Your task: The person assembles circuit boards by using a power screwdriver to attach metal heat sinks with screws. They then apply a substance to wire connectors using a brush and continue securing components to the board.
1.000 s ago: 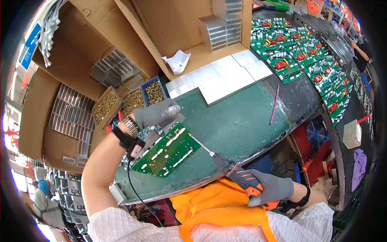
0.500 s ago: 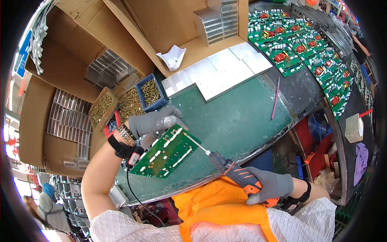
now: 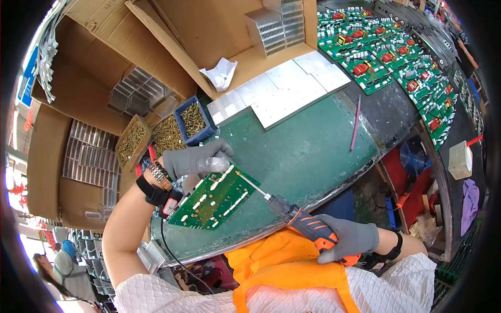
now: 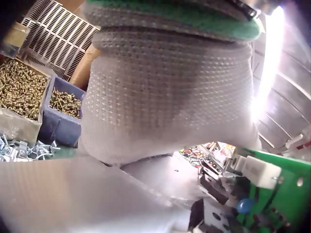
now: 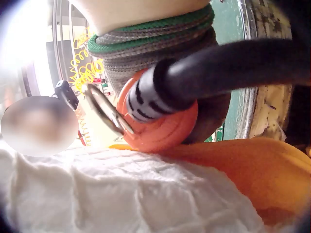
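A green circuit board (image 3: 213,202) stands tilted over the bench, its soldered side facing the body. My gloved left hand (image 3: 193,159) grips it at its upper edge, fingers curled. In the left wrist view, a shiny metal plate (image 4: 87,194) lies under the glove, beside the board's component side (image 4: 286,179) with its white connector and black parts. My gloved right hand (image 3: 352,240) holds an orange-and-black electric screwdriver (image 3: 295,218) by its handle. Its long bit overlaps the board's upper right part in the head view. The right wrist view shows the tool's orange end and thick black cable (image 5: 233,68).
Bins of brass-coloured screws (image 3: 193,120) stand beyond my left hand, near cardboard boxes (image 3: 167,62) of metal heat sinks. Flat metal plates (image 3: 292,91) lie at the back. Populated circuit boards (image 3: 365,68) cover the right side, and a pink pencil-like stick (image 3: 355,122) lies nearer.
The left hand's fingers have bent in closer at the board's upper corner. The screwdriver's bit has shifted slightly left across the board. The head view has tilted a little.
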A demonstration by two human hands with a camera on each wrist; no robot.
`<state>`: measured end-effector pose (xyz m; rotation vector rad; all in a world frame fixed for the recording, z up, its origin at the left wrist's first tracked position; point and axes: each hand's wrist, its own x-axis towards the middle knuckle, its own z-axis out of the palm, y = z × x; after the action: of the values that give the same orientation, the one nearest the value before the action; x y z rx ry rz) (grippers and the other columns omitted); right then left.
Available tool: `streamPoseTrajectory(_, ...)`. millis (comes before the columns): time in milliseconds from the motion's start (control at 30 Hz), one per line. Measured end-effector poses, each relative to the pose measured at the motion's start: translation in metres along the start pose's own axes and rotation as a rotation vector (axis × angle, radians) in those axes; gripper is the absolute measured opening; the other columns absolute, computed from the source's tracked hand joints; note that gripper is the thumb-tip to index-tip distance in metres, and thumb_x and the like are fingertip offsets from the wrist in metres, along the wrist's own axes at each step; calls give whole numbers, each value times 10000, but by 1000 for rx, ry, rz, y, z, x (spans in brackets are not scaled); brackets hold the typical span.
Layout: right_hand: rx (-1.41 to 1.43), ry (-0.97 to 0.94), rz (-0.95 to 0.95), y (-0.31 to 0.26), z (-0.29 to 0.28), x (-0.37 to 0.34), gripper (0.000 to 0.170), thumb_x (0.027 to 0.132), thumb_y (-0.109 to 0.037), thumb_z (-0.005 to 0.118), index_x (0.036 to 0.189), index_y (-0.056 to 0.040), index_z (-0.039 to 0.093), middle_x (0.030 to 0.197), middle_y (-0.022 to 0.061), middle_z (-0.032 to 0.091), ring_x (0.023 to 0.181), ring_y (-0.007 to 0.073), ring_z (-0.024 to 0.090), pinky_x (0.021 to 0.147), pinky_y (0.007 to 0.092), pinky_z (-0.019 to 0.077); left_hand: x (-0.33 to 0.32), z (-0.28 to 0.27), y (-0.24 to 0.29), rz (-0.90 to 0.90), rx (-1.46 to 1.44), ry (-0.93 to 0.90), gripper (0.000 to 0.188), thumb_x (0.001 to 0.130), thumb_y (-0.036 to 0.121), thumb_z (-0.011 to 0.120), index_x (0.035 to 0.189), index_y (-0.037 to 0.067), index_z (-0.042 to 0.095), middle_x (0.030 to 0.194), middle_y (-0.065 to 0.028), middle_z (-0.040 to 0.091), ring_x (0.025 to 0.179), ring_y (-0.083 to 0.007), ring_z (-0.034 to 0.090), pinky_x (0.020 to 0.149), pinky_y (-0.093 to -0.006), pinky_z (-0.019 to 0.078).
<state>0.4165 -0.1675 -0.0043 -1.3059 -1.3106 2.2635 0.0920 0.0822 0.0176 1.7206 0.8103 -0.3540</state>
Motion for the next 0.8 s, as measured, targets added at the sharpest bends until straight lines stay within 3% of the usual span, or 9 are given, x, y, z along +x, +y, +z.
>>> streamPoseTrajectory(233, 0, 16, -37, 0, 2, 0, 861, 710, -222, 825, 1381, -8, 329, 942, 63, 566, 781, 121, 577, 679, 285, 505, -1, 7, -1, 34, -111, 69, 785, 808, 588, 612, 1283, -12, 436, 1091, -92, 583, 1036, -173, 544, 933, -323, 435)
streamPoseTrajectory(433, 36, -6, 37, -3, 1, -2, 899, 701, -237, 835, 1398, -1, 319, 990, 70, 572, 855, 125, 571, 752, 293, 503, 0, 6, -5, 26, -74, 76, 768, 810, 560, 621, 1283, -16, 436, 1084, -89, 590, 1036, -163, 549, 934, -321, 437)
streamPoseTrajectory(533, 42, -5, 27, -1, 0, -2, 890, 693, -155, 842, 1404, -30, 323, 1018, 43, 558, 851, 116, 557, 741, 284, 500, 3, 6, -12, 38, -114, 70, 760, 820, 555, 613, 1284, -20, 437, 1097, -96, 593, 1043, -171, 551, 937, -326, 437)
streamPoseTrajectory(800, -12, 33, -24, 1, 0, -2, 910, 694, -257, 845, 1391, 2, 321, 996, 72, 579, 864, 130, 574, 752, 291, 504, 3, 3, -6, 41, -58, 54, 753, 827, 549, 617, 1286, -20, 438, 1115, -108, 606, 1045, -181, 558, 941, -338, 442)
